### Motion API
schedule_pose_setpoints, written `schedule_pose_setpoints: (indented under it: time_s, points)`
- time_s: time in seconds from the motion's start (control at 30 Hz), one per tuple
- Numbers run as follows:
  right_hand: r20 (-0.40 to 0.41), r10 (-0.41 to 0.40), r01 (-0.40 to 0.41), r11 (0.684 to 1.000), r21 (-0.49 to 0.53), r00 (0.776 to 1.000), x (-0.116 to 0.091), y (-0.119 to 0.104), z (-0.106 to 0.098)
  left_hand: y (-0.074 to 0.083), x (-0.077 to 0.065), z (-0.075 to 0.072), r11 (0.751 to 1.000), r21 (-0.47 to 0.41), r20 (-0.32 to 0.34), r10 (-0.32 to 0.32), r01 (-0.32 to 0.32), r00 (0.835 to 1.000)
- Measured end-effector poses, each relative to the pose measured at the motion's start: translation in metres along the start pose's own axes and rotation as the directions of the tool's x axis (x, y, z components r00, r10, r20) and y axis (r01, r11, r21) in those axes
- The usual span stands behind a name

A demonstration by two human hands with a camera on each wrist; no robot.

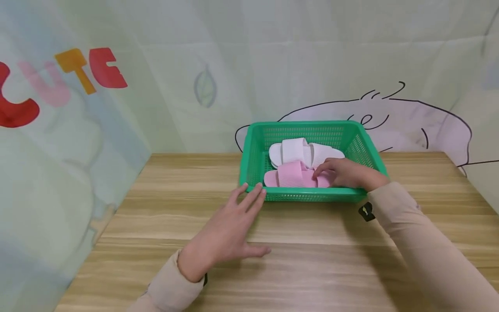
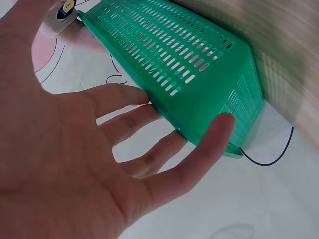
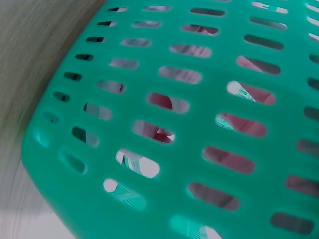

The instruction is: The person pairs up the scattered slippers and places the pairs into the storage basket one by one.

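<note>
A green plastic basket [image 1: 312, 195] stands on the wooden table and holds slippers. White slippers [image 1: 294, 151] lie along its far side. Pink slippers [image 1: 290, 175] lie in front of them, by the near wall. My right hand [image 1: 345, 172] reaches over the near right rim, its bent fingers gripping the right-hand pink slipper; the hand hides part of it. My left hand [image 1: 230, 227] is spread, fingertips at the basket's near left rim and thumb apart. In the left wrist view, the fingers [image 2: 124, 124] reach the rim with nothing held. In the right wrist view, the slotted basket wall [image 3: 189, 144] mostly blocks the slippers.
The wooden table [image 1: 187, 182] extends on both sides of the basket. Behind it hangs a pale printed cloth [image 1: 241, 65] with cartoon lines and coloured letters. A small black device [image 1: 366, 211] sits at my right wrist.
</note>
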State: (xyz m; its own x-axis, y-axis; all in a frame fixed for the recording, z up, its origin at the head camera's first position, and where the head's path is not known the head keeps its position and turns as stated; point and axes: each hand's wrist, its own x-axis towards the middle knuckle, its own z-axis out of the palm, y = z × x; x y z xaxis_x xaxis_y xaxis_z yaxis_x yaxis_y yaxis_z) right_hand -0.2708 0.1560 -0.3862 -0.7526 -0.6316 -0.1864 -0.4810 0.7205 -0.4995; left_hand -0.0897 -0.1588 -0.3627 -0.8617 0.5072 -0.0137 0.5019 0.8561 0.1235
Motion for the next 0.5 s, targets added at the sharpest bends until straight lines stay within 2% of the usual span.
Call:
schedule_pose_setpoints:
  time_s: [0.37, 0.5]
  points:
    - [0.027, 0.005, -0.005, 1.0, 0.006, 1.0, -0.003, 0.001, -0.004, 0.001, 0.006, -0.005, 1.0, 0.007, 0.0, 0.001, -0.001, 1.0]
    - [0.055, 0.019, -0.02, 1.0, 0.023, 0.998, -0.003, -0.003, -0.004, 0.0, 0.008, -0.011, 1.0, -0.025, 0.008, -0.006, 0.006, 1.0]
